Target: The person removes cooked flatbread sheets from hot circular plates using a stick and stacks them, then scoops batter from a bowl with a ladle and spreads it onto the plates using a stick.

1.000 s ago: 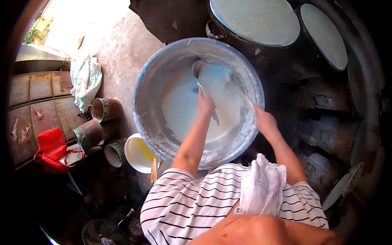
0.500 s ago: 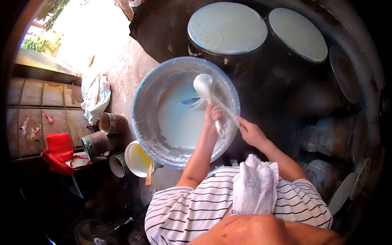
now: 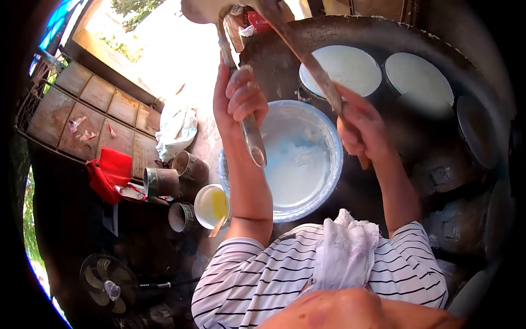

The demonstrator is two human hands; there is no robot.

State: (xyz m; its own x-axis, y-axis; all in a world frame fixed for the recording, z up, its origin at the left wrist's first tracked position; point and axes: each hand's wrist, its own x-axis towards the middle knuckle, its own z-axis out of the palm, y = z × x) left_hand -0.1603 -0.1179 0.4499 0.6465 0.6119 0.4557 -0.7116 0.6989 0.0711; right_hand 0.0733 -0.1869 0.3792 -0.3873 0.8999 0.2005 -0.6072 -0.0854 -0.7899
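My left hand [image 3: 241,98] is wrapped round the hollow metal handle [image 3: 252,143] of a ladle, raised high. Above it, at the top edge of the view, shows a pale, rounded ladle bowl [image 3: 201,10], partly cut off. A long wooden stick [image 3: 307,57] is gripped near its lower end by my right hand [image 3: 362,125]; its far end reaches up near the ladle, and whether they touch I cannot tell. Below both hands stands a large blue-rimmed tub [image 3: 335,159] with white liquid [image 3: 298,175] in it.
Two round, white-covered steamer tops [image 3: 342,71] [image 3: 419,79] sit on the dark stove at the back right. At left are a white bucket [image 3: 204,211] with something yellow inside, several rusty cans [image 3: 161,182], a red bag [image 3: 112,170] and a fan [image 3: 107,282].
Both hands have risen from over the tub, lifting the ladle and stick to the top of the view. They are now farther apart. The camera view has shifted too.
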